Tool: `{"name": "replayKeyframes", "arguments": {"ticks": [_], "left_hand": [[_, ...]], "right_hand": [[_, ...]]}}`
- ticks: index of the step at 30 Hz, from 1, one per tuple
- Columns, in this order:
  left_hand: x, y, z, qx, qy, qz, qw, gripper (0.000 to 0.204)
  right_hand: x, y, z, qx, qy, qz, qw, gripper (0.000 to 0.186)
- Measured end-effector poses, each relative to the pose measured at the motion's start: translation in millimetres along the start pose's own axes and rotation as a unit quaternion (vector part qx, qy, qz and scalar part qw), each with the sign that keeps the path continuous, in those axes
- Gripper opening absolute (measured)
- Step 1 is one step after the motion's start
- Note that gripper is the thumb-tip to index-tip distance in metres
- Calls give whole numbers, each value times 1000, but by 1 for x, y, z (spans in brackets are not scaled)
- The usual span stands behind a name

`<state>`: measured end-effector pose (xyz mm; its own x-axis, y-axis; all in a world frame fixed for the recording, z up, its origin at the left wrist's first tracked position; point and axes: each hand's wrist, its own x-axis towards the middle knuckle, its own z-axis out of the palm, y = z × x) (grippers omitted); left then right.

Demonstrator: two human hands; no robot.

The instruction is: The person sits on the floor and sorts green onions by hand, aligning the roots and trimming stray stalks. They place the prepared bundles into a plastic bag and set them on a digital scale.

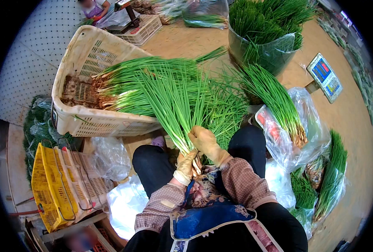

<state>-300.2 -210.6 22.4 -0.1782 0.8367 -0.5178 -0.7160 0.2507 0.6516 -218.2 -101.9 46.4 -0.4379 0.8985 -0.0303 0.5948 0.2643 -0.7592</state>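
My gloved left hand [185, 164] is wrapped round the pale root ends of a bunch of thin spring onions [174, 113], low between my knees. Just above it, my gloved right hand [205, 142] has its fingers curled against the right side of the same bunch. The green tops fan up and away from me. Beyond them, a cream plastic crate [111, 122] lies tipped toward me, with more spring onions [132, 80] in it, roots to the left. Loose green leaves [228, 109] are heaped right of the bunch.
On the right, another bunch [274, 101] rests on clear plastic bags beside a scale display [325, 77]. A large bag of greens [264, 46] stands behind. Yellow crates [48, 189] sit at lower left. Another person [95, 9] works at the far left.
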Motion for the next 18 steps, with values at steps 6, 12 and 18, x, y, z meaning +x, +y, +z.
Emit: {"name": "replayKeyframes", "arguments": {"ticks": [6, 12, 18], "left_hand": [[5, -6, 1, 20, 42, 9, 999, 16], [2, -3, 10, 13, 86, 4, 996, 23], [5, -5, -1, 5, 44, 20, 999, 24]], "right_hand": [[-5, -5, -9, 55, -33, 38, 997, 27], [5, -1, -9, 98, -80, 57, 990, 31], [-11, 4, -12, 304, -53, 117, 944, 24]]}}
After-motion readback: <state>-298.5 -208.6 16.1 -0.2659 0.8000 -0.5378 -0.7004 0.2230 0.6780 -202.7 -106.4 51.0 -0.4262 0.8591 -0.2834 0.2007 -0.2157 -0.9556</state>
